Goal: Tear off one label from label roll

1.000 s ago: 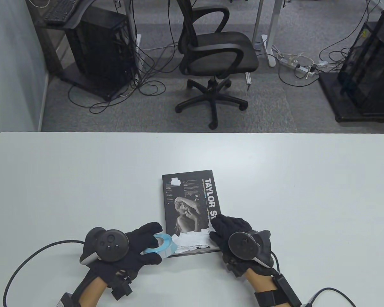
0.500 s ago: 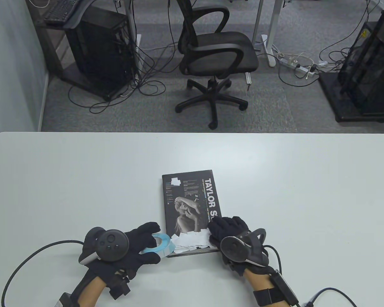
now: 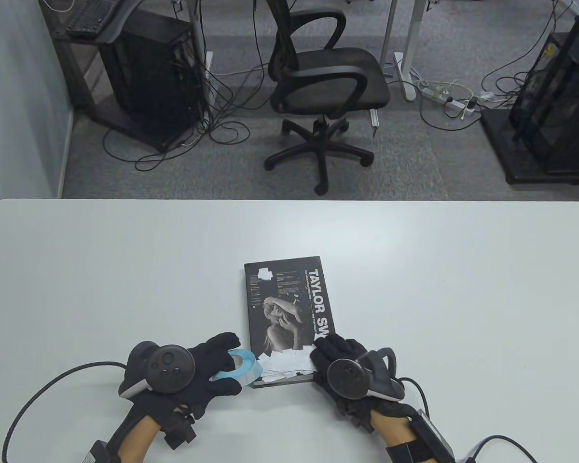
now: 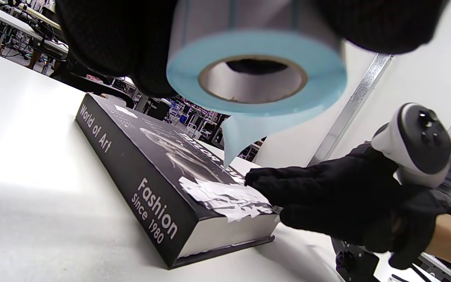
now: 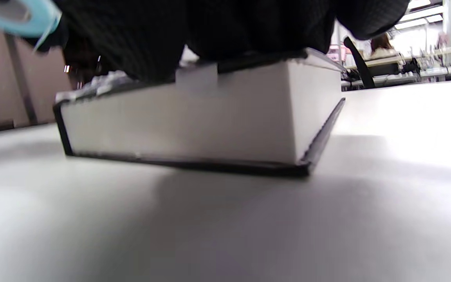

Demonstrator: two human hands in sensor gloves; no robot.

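Your left hand [image 3: 193, 374] gripped the one label roll [image 3: 241, 367] just above the tabletop [image 3: 415, 270], beside the near-left corner of the single book [image 3: 284, 308]; the roll's core axis tilted up and away from you, and its loose blue tail [image 4: 245, 133] hung toward the book. Your right hand [image 3: 340, 359] rested on the book's near-right corner, fingers [image 4: 284, 184] touching a cluster of white labels [image 3: 289, 364], too many to count; it held nothing visible, and lay just right of the roll.
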